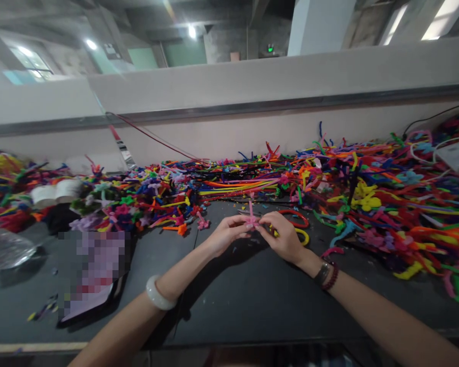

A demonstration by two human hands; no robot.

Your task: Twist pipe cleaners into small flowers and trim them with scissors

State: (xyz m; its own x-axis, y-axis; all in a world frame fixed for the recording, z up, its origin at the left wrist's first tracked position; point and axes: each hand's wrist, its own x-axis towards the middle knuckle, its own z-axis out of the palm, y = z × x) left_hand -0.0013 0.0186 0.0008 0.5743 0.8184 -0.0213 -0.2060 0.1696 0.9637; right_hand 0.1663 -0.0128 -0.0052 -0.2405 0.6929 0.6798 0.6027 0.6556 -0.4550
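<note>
My left hand (227, 235) and my right hand (281, 237) meet above the dark table (229, 306), their fingertips pinching a pink pipe-cleaner flower (251, 220) from both sides. Its straight pink stem points up and away from me. Fingers hide part of the flower's centre. Just beyond my right hand lie a red pipe-cleaner loop (295, 218) and a yellow one (302, 236). A white bangle (159, 293) circles my left wrist, and a dark watch and bead bracelet (327, 275) sit on my right.
Heaps of multicoloured pipe cleaners and finished shapes (371, 204) run along the table's back and right. White spools (55, 192) and a clear plastic bag (5, 247) lie at left. A pixelated flat object (95, 270) sits left of my arms. A wall (229, 135) backs the table.
</note>
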